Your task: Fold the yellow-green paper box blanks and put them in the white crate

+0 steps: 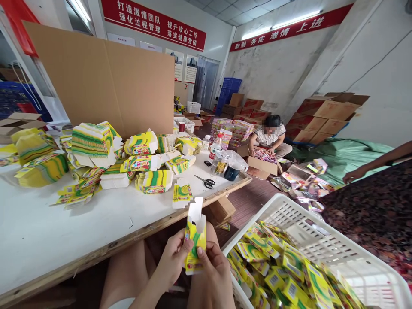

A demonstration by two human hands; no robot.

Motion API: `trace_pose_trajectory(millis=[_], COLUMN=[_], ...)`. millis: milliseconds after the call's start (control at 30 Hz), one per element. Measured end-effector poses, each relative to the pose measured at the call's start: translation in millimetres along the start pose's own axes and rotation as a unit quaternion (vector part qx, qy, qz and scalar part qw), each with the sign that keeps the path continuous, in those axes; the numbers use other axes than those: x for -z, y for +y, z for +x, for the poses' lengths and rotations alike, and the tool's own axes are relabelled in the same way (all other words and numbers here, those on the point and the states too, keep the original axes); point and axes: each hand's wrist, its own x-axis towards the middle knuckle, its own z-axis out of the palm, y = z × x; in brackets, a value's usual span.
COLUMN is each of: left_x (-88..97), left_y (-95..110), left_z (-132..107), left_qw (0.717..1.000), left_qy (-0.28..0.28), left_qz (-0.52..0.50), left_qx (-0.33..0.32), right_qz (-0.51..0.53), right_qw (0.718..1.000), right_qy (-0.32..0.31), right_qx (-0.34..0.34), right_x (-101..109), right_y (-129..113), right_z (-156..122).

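Note:
A small yellow-green paper carton (195, 242) with its white top flaps open stands upright between my two hands, over my lap. My left hand (170, 262) grips its left side with fingers curled round it. My right hand (214, 274) pinches its right side, thumb on the printed front. Just right of my hands stands a white plastic basket (322, 240) holding several folded cartons of the same print. Stacks of flat unfolded cartons (93, 143) lie on the white table (64, 227) in front of me.
Scissors (206, 181), bottles and a plastic bag sit near the table's right end. A big cardboard sheet (106, 81) stands behind the stacks. A person (268, 137) sits on the floor at an open box. Another person's arm (376, 163) reaches in from the right.

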Motion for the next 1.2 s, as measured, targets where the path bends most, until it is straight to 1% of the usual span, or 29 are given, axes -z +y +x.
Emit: trace_pose_trajectory(millis=[100,167,200,233,267,300,333,433,500,567,667,767,867,967,1033,1067,1100,1167,1200], left_x=[0.7,6.5,12.1,19.5,28.8,39.4,50.7,82.5,96.1,102.1,101.2,95.4,84.7,62.9,43.0,33.0,23.7,10.4,7.0], left_y=[-8.8,-11.3,-11.0,-9.8,-7.8,-5.5,-3.3,-0.1,-2.0,-5.8,-10.2,-9.1,-3.3,2.3,4.4,5.0,5.6,6.4,6.7], left_z=[-1.9,3.0,8.8,17.3,28.4,41.7,56.4,101.3,124.4,138.9,146.5,141.4,123.0,86.8,55.9,40.7,27.0,6.2,-0.4], left_qw=[0.998,0.995,0.987,0.972,0.948,0.914,0.899,0.886,0.881,0.876,0.874,0.882,0.898,0.920,0.939,0.951,0.970,0.988,0.991], left_qy=[0.016,0.007,0.005,0.005,0.009,0.012,0.014,-0.011,-0.028,-0.034,-0.028,-0.017,0.001,0.022,0.017,0.012,0.021,0.042,0.052], left_qz=[0.055,0.100,0.149,0.217,0.290,0.371,0.399,0.432,0.449,0.461,0.466,0.453,0.422,0.374,0.328,0.295,0.230,0.143,0.114], left_qx=[-0.007,-0.025,-0.051,-0.087,-0.128,-0.165,-0.180,-0.168,-0.148,-0.136,-0.131,-0.127,-0.125,-0.117,-0.101,-0.092,-0.076,-0.049,-0.036], right_qz=[0.034,0.030,0.027,0.025,0.025,0.025,0.026,0.035,0.049,0.057,0.042,0.025,0.029,0.033,0.015,-0.001,-0.019,-0.063,-0.087], right_qw=[0.998,0.998,0.997,0.996,0.994,0.993,0.992,0.991,0.991,0.991,0.993,0.995,0.996,0.997,0.997,0.998,0.998,0.996,0.995], right_qy=[0.005,0.038,0.060,0.083,0.103,0.117,0.125,0.127,0.122,0.115,0.101,0.090,0.078,0.068,0.069,0.068,0.067,0.053,0.047], right_qx=[-0.045,-0.035,-0.027,-0.018,-0.011,-0.006,-0.003,-0.005,-0.014,-0.025,-0.032,-0.030,-0.037,-0.035,-0.020,-0.011,-0.001,0.016,0.026], right_x=[1.6,7.3,11.3,15.5,19.7,23.4,26.2,29.4,28.1,26.0,23.7,24.2,26.3,24.5,19.0,15.3,11.4,4.9,3.1], right_y=[3.8,8.1,10.1,11.5,12.2,12.0,11.0,7.0,6.1,7.2,10.6,15.1,19.7,19.4,14.8,11.6,8.4,2.6,0.3], right_z=[-2.3,-1.2,0.0,1.3,2.5,3.5,4.0,2.7,0.9,-0.2,0.8,4.7,9.0,9.9,7.6,5.9,3.9,-0.1,-1.8])
